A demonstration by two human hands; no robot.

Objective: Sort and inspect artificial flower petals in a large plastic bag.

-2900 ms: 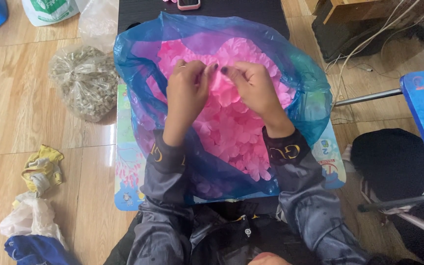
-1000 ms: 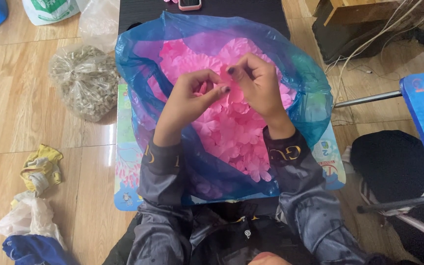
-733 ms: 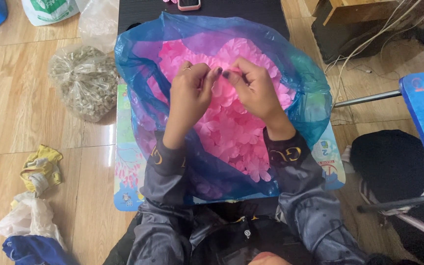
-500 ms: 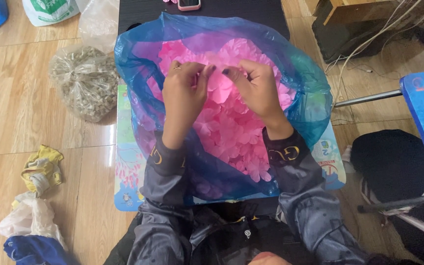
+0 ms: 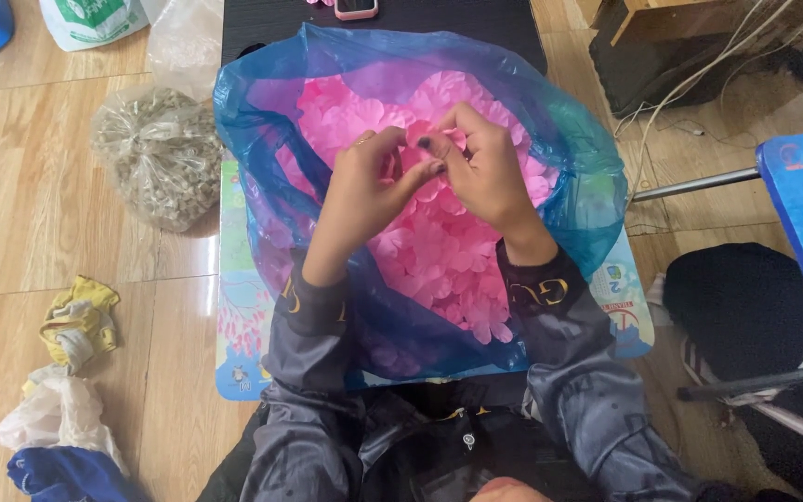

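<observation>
Two hands (image 5: 429, 177) pinch petal | blue bag (image 5: 587, 177): pink petals (image 5: 439, 270)

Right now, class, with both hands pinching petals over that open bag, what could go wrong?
1. The blue bag overhangs the small table; a tug might spill pink petals onto the floor.
2. The left hand and right hand pinch one thin petal, which could tear.

The left hand (image 5: 364, 191) and right hand (image 5: 485, 172) pinch a pink petal (image 5: 417, 139) over the blue bag (image 5: 262, 112).
</observation>
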